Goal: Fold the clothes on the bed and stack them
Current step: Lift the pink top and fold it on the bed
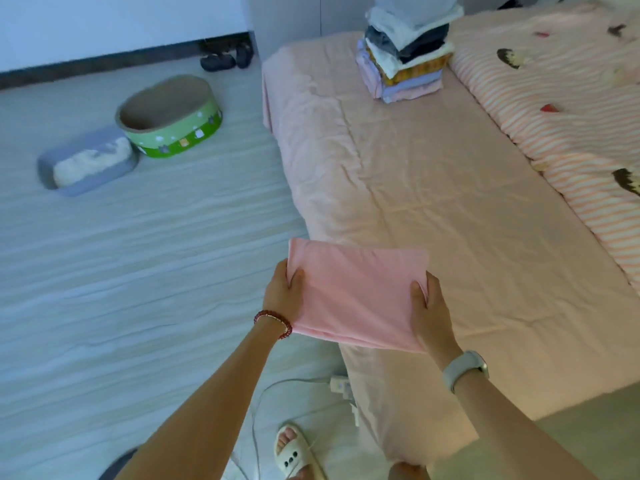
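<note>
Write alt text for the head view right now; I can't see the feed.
Both hands, left hand and right hand, grip opposite edges of a folded pink garment above the near corner of the pink-sheeted bed. A tall stack of folded clothes stands at the bed's far end, beside a striped quilt.

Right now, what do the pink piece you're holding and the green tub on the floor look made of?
Pink folded garment: soft, matte knit fabric, likely cotton; it drapes limply. Green tub: seemingly cardboard, with a brown raw inside and a printed green outside.
</note>
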The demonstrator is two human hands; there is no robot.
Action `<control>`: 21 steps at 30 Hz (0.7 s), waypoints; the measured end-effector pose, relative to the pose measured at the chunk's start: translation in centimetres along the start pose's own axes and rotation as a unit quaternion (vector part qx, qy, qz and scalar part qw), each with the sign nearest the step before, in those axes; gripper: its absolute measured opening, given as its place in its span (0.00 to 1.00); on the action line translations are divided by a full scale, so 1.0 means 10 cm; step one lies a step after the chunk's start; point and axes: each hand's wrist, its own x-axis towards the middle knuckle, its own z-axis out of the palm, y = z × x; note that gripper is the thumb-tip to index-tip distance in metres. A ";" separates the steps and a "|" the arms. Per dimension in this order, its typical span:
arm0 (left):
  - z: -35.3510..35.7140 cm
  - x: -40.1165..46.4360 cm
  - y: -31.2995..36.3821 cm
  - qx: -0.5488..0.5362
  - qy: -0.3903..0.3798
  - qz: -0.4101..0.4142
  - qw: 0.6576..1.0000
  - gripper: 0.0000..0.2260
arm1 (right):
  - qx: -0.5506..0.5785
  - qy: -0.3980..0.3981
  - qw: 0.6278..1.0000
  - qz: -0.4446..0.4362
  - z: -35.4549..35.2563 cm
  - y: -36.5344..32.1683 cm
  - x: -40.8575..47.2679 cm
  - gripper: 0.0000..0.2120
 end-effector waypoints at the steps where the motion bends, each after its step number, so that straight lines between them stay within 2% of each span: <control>1: -0.22 0.02 0.01 0.004 0.011 0.004 1.000 0.12 | 0.001 -0.002 1.000 -0.014 0.13 -0.17 -0.04 0.20; 8: -1.24 0.17 0.06 0.035 0.080 0.013 0.996 0.11 | 0.026 -0.010 0.996 -0.079 0.73 -1.04 -0.07 0.18; 18: -1.69 0.67 0.30 0.020 0.121 0.004 0.992 0.11 | 0.074 -0.009 0.992 -0.098 1.14 -1.60 0.30 0.17; 21: -1.81 1.01 0.41 0.018 0.125 0.009 0.992 0.13 | 0.058 0.010 0.987 -0.147 1.27 -1.78 0.57 0.18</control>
